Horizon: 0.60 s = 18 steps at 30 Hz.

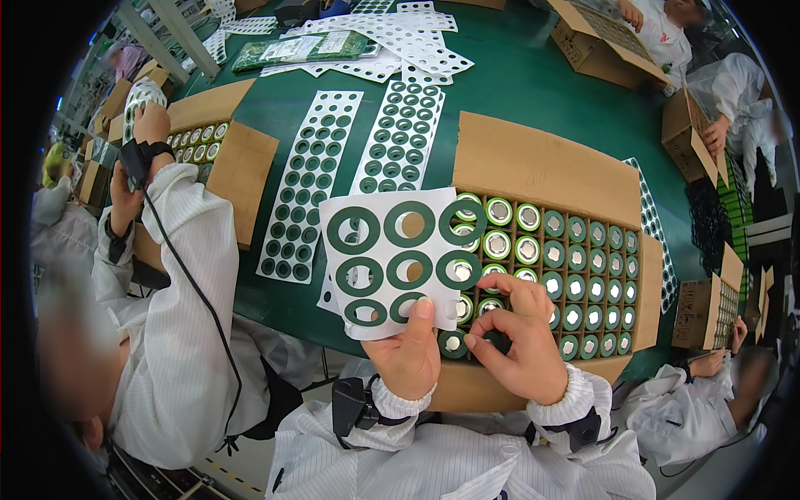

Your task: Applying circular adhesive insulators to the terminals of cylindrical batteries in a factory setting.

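My left hand [408,350] holds up a white backing sheet [392,258] of green ring stickers, thumb pressed on its lower edge; some rings are peeled off. My right hand [517,333] pinches a small green ring over the near-left cells of an open cardboard box [542,158]. The box holds rows of upright cylindrical cells [583,275]; the right ones carry green rings, several on the left show bare metal tops [498,211].
Long sheets of green rings [312,179] and used white sheets [408,42] lie on the green table [517,75]. A person in white at left [179,283] works at another box [233,158]. More workers and boxes sit at right [708,312] and top right [600,37].
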Each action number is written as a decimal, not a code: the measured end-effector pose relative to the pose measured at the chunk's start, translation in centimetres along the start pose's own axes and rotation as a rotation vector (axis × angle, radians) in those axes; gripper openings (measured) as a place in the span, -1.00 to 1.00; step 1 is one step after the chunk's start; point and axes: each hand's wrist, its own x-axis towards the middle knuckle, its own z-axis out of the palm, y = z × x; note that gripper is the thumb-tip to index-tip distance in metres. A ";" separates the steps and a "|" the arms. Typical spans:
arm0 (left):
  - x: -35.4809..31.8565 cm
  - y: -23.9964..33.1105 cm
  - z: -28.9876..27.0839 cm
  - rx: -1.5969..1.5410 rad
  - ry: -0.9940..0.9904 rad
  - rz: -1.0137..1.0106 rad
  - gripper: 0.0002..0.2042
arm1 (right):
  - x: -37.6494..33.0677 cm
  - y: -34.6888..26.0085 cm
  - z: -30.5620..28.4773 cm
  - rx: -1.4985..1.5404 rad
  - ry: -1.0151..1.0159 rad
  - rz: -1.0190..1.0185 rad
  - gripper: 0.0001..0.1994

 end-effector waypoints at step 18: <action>0.0 0.0 -0.1 0.002 0.009 -0.014 -0.59 | -0.1 0.1 0.3 -0.022 0.062 -0.024 -0.92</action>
